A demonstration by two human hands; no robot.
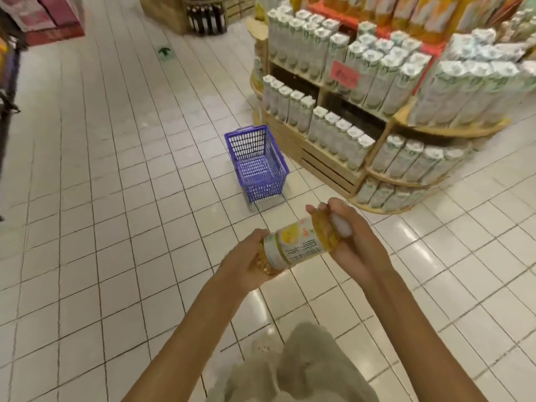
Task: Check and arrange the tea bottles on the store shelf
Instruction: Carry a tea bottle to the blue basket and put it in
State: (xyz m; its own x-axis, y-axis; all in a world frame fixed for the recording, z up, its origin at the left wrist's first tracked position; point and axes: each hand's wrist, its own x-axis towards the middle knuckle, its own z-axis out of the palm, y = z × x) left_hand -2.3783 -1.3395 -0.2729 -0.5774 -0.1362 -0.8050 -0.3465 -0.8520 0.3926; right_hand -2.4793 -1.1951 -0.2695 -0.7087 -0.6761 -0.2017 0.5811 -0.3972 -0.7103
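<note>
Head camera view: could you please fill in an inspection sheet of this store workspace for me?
Surface: white tiled floor, glossy, no spills seen.
Job's things: tea bottle held sideways, amber liquid, label up; wooden shelf stocked with pale cartons.
Clutter: empty blue basket on the floor beside the shelf.
Hands: left hand grips the bottle's base, right hand its cap end.
Cables: nothing seen.
Surroundings: dark bottles on a far display; green floor marking.
</note>
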